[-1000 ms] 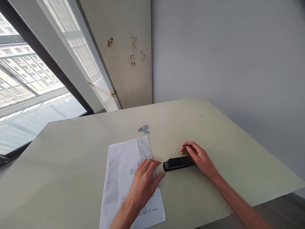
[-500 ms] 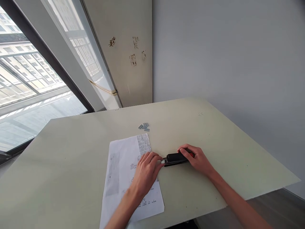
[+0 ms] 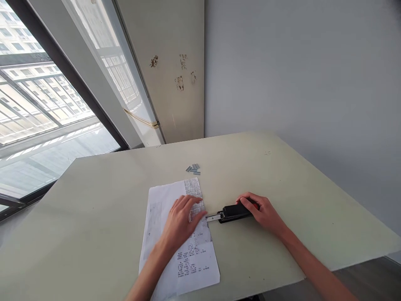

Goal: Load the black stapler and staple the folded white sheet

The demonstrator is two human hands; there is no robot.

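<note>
Fingers spread apart, my left hand [image 3: 180, 219] is just beside the metal tray [image 3: 214, 218] jutting from the black stapler [image 3: 232, 212], right of the paper [image 3: 197, 269], which my right hand [image 3: 265, 212] grips: opening seems underway, steadiness needed next.

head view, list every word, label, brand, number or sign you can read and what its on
No text is legible.
Paper: printed lines, too small and blurred to read.
Paper's far right corner: dense rows of print, also too small to read.
Stapler: no lettering or brand can be made out.
Table: faint marks near the far right; cannot tell whether they are writing.
</note>
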